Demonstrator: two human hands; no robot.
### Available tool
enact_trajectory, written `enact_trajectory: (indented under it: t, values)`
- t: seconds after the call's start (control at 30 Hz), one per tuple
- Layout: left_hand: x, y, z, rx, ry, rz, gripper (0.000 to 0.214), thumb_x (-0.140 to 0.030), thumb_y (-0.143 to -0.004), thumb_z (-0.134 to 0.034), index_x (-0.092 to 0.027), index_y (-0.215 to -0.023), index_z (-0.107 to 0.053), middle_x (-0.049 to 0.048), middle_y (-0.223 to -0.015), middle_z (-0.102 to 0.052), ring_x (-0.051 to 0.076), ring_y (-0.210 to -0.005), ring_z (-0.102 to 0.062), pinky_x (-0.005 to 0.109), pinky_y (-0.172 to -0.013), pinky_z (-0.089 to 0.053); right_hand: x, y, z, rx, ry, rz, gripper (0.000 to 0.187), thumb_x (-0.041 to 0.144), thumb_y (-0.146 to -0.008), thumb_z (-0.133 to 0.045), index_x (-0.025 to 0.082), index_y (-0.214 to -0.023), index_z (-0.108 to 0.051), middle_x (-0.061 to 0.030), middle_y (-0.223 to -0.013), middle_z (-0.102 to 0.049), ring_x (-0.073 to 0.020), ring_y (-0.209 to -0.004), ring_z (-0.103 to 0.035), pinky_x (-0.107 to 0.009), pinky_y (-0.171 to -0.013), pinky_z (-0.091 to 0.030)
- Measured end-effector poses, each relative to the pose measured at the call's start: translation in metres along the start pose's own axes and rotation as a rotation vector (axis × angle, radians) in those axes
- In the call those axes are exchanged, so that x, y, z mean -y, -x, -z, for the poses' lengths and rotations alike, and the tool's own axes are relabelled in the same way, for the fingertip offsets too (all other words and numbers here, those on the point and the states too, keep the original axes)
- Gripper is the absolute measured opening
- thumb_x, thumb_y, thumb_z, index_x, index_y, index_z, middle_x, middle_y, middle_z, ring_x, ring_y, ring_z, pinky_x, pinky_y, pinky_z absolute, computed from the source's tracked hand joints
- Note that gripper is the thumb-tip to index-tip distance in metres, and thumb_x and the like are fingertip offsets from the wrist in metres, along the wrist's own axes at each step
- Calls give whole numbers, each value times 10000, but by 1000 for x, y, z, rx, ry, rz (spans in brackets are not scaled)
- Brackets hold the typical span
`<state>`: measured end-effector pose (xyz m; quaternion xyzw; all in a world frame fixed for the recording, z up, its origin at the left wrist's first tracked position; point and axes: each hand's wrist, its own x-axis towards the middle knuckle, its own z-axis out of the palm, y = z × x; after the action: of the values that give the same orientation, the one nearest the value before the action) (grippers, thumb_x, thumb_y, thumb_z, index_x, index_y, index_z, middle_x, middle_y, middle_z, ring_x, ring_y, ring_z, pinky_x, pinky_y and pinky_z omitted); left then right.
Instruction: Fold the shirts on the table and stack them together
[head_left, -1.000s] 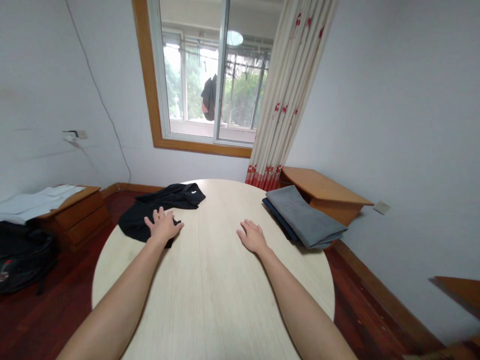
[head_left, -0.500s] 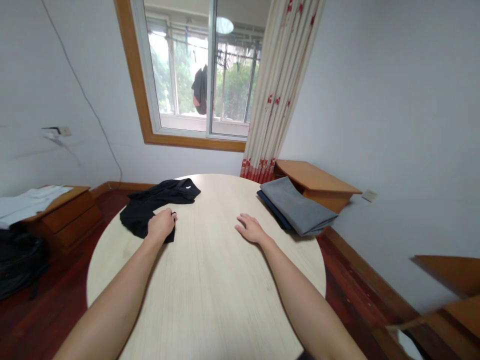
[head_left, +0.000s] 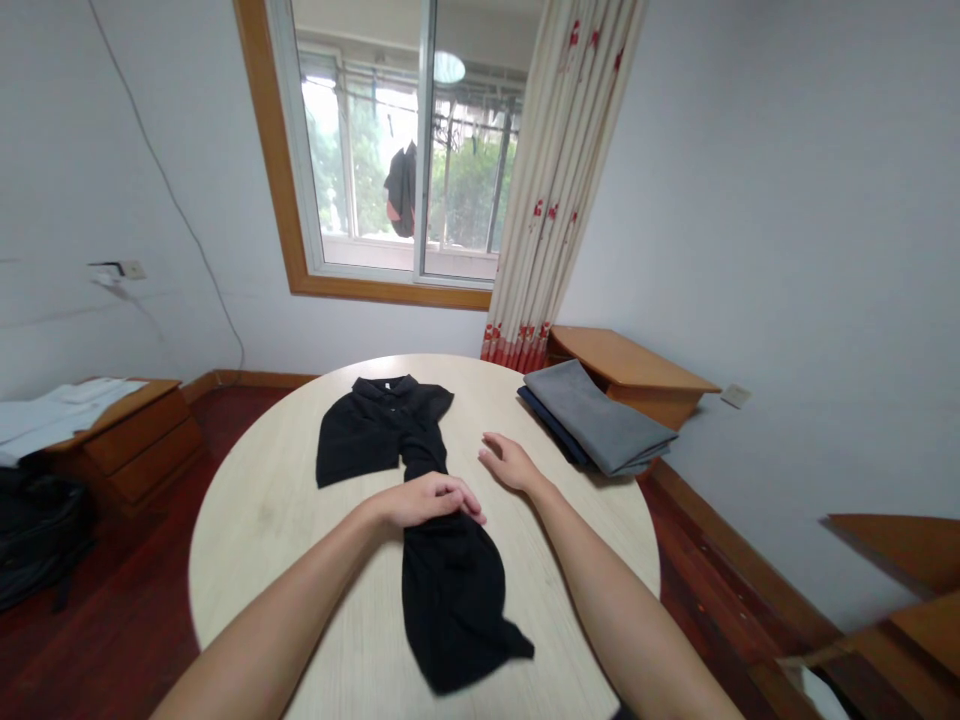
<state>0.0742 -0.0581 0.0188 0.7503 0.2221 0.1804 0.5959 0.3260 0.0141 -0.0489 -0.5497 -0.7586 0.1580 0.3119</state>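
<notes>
A black polo shirt [head_left: 375, 425] lies crumpled across the round table, its collar at the far side and its lower part [head_left: 454, 590] stretched toward me. My left hand [head_left: 435, 499] is over the narrow middle of the shirt, palm down, with its fingers extended; the cloth under the palm is hidden. To the right of the shirt, my right hand [head_left: 510, 462] hovers at or just above the tabletop, fingers slightly bent and thumb apart, holding nothing. Beyond it sits a stack of folded clothes, a grey piece [head_left: 596, 415] on top of a dark blue one [head_left: 551, 425].
The pale round table [head_left: 360, 600] stands before a window and a patterned curtain [head_left: 562, 200]. A wooden cabinet [head_left: 637, 360] adjoins its far right. At left are a low drawer unit [head_left: 142, 430] with white sheets on top and a black bag [head_left: 41, 530].
My left hand has moved right and toward me, and the black polo shirt has shifted from the left side to the middle, its lower part swung toward me. My right hand has hardly moved.
</notes>
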Motion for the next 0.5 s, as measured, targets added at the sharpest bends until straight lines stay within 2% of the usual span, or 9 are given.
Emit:
enact_trajectory:
  t: [0.03,0.07,0.1,0.17,0.23,0.27,0.3,0.37,0.5]
  values:
    - [-3,1,0,40,81,18,714,-809,-756,-566,-156,-1030,-662,175,-1044,-732,253,-901,-718,325,-732,-560,0,1,0,-6,-29,-5,482,407,-923,-552,177,-1345,-583,-126,-1391,-596,-248,-1289,-553,-431,-1120,-397]
    - [-5,3,3,-2,139,24,775,-849,-734,-536,-157,-1065,-644,192,-1094,-716,259,-883,-723,314,-673,-558,-1,1,-1,-8,-55,-6,478,407,-921,-554,180,-1340,-587,-125,-1392,-596,-249,-1290,-554,-437,-1119,-402]
    - [-5,5,9,-111,165,18,801,-868,-730,-503,-159,-1080,-629,199,-1134,-701,261,-872,-725,305,-635,-552,-3,1,-1,-8,-76,-5,475,408,-919,-558,182,-1335,-590,-125,-1386,-600,-250,-1283,-561,-441,-1115,-409]
    - [1,11,29,-437,64,-7,730,-826,-785,-463,-165,-1045,-628,176,-1138,-698,260,-894,-716,318,-659,-554,-5,0,-2,-1,-106,9,478,410,-911,-569,175,-1327,-594,-132,-1366,-615,-250,-1257,-583,-441,-1105,-424]
    - [13,18,53,-731,-250,26,554,-682,-865,-471,-174,-979,-658,129,-1078,-715,264,-959,-690,367,-796,-550,-6,-1,-2,5,-117,35,481,410,-907,-575,163,-1319,-599,-142,-1352,-622,-251,-1239,-598,-438,-1099,-433]
    - [20,22,64,-814,-435,80,469,-599,-883,-490,-177,-967,-676,115,-1064,-717,273,-1000,-673,393,-874,-530,-5,-2,-3,8,-120,50,480,408,-906,-576,160,-1315,-601,-145,-1347,-625,-252,-1232,-603,-438,-1096,-436]
    - [27,25,73,-854,-589,151,408,-531,-885,-512,-177,-985,-689,112,-1080,-715,285,-1044,-655,413,-937,-503,-3,-2,-3,13,-125,66,477,403,-905,-576,157,-1313,-602,-148,-1345,-626,-253,-1226,-607,-437,-1093,-439]
    - [40,30,84,-843,-789,285,391,-463,-865,-558,-169,-1082,-696,123,-1172,-694,308,-1131,-616,432,-1024,-452,4,-1,-4,36,-140,101,471,389,-905,-575,159,-1316,-602,-147,-1341,-628,-253,-1212,-614,-435,-1083,-447]
    - [52,29,78,-665,-918,339,595,-506,-809,-648,-188,-1311,-614,132,-1404,-573,326,-1311,-504,440,-1127,-358,28,4,-6,91,-153,228,480,307,-908,-552,191,-1373,-562,-123,-1362,-613,-251,-1226,-592,-436,-1084,-435]
